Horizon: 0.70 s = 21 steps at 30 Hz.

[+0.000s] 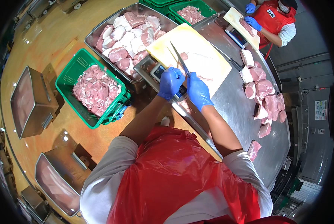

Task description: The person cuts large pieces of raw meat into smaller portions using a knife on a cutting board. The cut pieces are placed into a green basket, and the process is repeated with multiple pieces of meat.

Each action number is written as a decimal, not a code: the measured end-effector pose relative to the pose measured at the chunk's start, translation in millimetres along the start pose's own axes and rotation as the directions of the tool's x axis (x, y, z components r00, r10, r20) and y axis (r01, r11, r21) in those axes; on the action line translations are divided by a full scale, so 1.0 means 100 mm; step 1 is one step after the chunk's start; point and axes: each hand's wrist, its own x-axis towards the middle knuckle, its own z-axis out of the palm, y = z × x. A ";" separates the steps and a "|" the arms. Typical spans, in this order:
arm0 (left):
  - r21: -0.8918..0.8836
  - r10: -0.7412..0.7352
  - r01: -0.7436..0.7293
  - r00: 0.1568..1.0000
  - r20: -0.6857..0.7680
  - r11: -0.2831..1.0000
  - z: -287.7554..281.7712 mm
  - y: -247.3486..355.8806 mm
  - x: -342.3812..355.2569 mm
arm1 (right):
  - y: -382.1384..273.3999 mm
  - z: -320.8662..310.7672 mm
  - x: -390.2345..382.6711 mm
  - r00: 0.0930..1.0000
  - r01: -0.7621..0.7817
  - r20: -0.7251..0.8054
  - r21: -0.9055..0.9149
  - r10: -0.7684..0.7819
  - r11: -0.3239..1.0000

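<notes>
Your blue-gloved right hand [198,90] grips a long steel knife [180,59]; blue-gloved left hand [170,83] just beside, curled closed, contents unclear. Closeness is the hazard: a wrist slip could cut the left. Pale meat slab [201,65] ahead of the right, on yellowish rectangular board [163,46]. Left of the left hand: green plastic crate [67,71], pink trimmings [97,89]; ahead-left: rectangular steel tub [168,19], pink-and-white chunks [127,38].

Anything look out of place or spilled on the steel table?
One meat piece lies by itself on the steel table, beside the person's right sleeve. It looks slightly odd because the pieces farther up are heaped together.
</notes>
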 end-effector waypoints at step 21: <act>0.037 0.040 -0.041 0.999 0.017 0.998 0.24 0.04 -0.31 | 0.58 -0.15 -0.45 0.999 0.038 0.011 -0.039 -0.037 0.999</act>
